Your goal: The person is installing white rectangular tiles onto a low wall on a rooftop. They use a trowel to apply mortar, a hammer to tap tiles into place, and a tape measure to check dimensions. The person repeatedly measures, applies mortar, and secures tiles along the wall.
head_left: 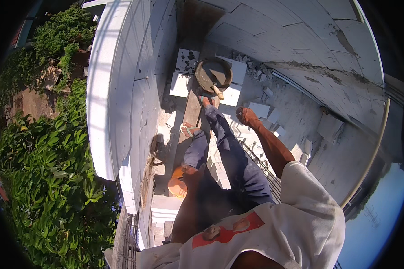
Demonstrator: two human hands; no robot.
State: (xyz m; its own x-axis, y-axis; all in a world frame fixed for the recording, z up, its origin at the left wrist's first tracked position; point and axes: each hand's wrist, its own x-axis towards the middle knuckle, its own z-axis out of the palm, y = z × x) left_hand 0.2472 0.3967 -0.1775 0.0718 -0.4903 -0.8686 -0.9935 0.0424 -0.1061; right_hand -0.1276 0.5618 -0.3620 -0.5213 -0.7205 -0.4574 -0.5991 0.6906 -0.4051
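My right hand [245, 115] is held out in front, to the right of my legs, with its fingers curled in and nothing visible in them. My left hand [193, 174] is down by my left thigh, beside an orange bucket [177, 184]; its fingers are mostly hidden, so its grip cannot be made out. Ahead of my feet is a round dark basin [202, 81] with grey material inside. A trowel with a pale wooden handle [217, 92] lies over the basin's near rim. Neither hand touches the basin or trowel.
I stand on a wooden plank [191, 112] between a white block wall [141, 89] on the left and another block wall [296, 45] on the right. White blocks [259, 109] and rubble [256, 67] lie below. Leafy plants [54, 179] grow beyond the left wall.
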